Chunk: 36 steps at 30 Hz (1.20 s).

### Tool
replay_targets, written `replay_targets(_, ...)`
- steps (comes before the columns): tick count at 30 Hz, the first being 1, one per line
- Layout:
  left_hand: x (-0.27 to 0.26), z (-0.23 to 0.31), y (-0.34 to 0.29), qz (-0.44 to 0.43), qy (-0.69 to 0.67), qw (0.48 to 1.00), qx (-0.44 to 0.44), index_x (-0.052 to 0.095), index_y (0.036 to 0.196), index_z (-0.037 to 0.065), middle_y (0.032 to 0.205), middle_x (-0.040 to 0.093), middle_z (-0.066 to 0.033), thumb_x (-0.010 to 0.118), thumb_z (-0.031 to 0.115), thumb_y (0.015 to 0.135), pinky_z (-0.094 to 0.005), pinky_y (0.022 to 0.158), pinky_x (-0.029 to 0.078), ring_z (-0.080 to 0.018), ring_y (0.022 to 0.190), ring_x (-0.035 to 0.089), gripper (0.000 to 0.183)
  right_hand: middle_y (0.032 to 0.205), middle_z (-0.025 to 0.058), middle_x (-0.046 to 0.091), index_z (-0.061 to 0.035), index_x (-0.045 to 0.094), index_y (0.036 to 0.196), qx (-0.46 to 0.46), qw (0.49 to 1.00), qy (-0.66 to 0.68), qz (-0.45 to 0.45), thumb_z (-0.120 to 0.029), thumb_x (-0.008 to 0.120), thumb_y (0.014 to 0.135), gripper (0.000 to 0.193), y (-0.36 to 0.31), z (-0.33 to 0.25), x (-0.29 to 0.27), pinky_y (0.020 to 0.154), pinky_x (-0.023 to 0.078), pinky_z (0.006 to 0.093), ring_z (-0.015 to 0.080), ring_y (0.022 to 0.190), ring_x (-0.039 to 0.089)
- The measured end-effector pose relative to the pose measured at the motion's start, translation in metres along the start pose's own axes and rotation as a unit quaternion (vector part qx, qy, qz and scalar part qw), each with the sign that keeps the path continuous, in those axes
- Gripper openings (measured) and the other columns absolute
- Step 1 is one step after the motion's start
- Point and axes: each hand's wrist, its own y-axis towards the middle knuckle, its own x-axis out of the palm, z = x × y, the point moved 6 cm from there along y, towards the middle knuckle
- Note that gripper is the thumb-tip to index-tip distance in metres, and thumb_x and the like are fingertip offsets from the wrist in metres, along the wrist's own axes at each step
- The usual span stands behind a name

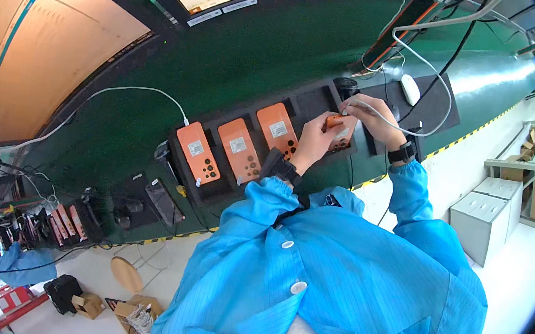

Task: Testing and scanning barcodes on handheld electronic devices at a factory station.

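Note:
My left hand (316, 140) grips an orange phone (348, 131) with a pale label on its back, at the right end of a black tray (313, 99). My right hand (376, 119) pinches the end of a white cable (393, 125) at that phone's far edge. My fingers hide whether the plug sits in the port. To the left, an orange phone (274, 115), a second phone (235, 133) and a third phone (192, 135) lie in the tray, labels and round camera lenses facing up. Another white cable (156, 90) runs into the third phone's far end.
Large monitors (59, 58) stand along the far left of the green bench (229, 47). A white mouse (410, 90) lies on a black mat at the right, beneath hanging cables. Grey boxes (483, 219) and shelves stand on the right. Another person (25, 265) is at the far left.

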Motion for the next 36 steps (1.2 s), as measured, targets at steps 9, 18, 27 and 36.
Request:
replay_targets(9,-0.027,0.022,-0.029,0.035,0.031,0.999,0.007,0.051,0.117,0.0,0.103,0.063,-0.0087,0.063,0.016,0.089,-0.0292,0.083,0.049,-0.0137,0.093,0.06,0.035,0.099,0.0107,0.062,0.0,0.059,0.108,-0.131,0.99,-0.053,0.027,-0.012,0.058,0.09,0.021,0.003,0.01,0.018,0.083,0.046,0.03,0.0198,0.095,0.059)
replay_targets(18,-0.143,0.001,-0.226,0.167,0.129,0.968,-0.138,0.061,0.106,0.001,0.092,0.067,-0.0079,0.06,0.02,0.092,-0.0279,0.076,0.05,-0.0149,0.086,0.064,0.024,0.109,0.0093,0.056,0.0022,0.042,0.131,0.0,0.987,0.081,0.137,-0.004,0.059,0.086,0.049,0.062,0.113,0.026,0.087,0.045,0.0285,0.0153,0.099,0.055)
replay_targets(27,-0.191,-0.098,-0.447,0.334,0.171,0.865,-0.333,0.063,0.101,0.003,0.087,0.067,-0.0148,0.056,0.03,0.088,-0.0379,0.072,0.049,-0.0265,0.08,0.065,0.031,0.09,0.0133,0.066,0.0014,0.061,0.104,-0.055,0.993,0.085,-0.068,-0.014,0.053,0.092,0.021,0.032,0.036,0.247,0.075,0.051,0.0348,0.0254,0.083,0.064)
replay_targets(36,-0.249,-0.092,-0.588,0.376,0.113,0.871,-0.297,0.061,0.114,0.003,0.107,0.065,-0.0187,0.051,0.035,0.09,-0.0389,0.085,0.048,-0.0323,0.099,0.061,0.041,0.099,0.0131,0.067,0.002,0.055,0.122,0.054,0.811,0.024,-0.581,-0.021,0.061,0.089,0.04,-0.127,-0.077,0.539,0.081,0.05,0.0304,0.0174,0.095,0.064)
